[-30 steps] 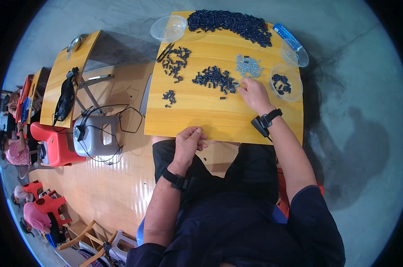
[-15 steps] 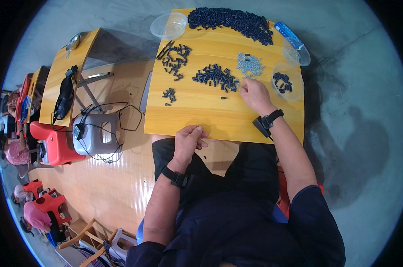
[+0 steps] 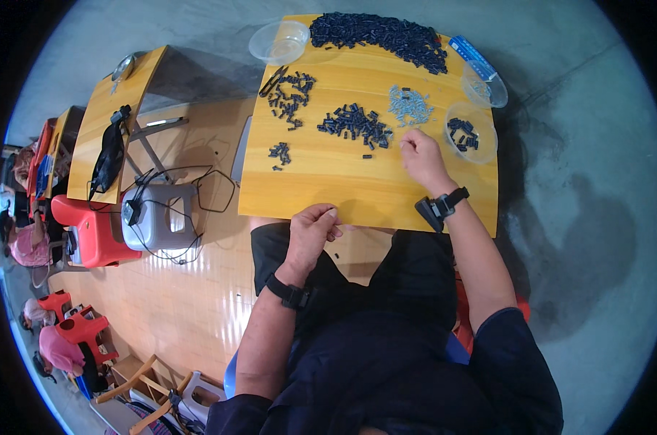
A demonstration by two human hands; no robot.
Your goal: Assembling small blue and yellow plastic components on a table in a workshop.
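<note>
Over the near edge of the yellow table (image 3: 386,192), my left hand (image 3: 315,230) is closed, thumb against fingers; anything inside is too small to make out. My right hand (image 3: 421,156) is pinched over the table, just nearer than a heap of small silver screw-like pieces (image 3: 410,106); what its fingertips hold is hidden. Left of it lies a pile of short black cylindrical pieces (image 3: 354,125), one loose piece (image 3: 367,156) apart from it. A small group of black-and-silver pieces (image 3: 279,154) sits farther left, below another scattered group (image 3: 292,98).
Tweezers (image 3: 273,81) lie at the table's left. A large black heap (image 3: 379,36) covers the far edge. A clear bowl (image 3: 279,43) stands far left; another bowl (image 3: 470,134) with black pieces and a third (image 3: 484,88) under a blue box (image 3: 473,56) stand right. Several people sit leftward.
My right hand has drawn slightly back and right from the silver heap, still pinched. My left hand stays closed at the near edge, barely shifted.
</note>
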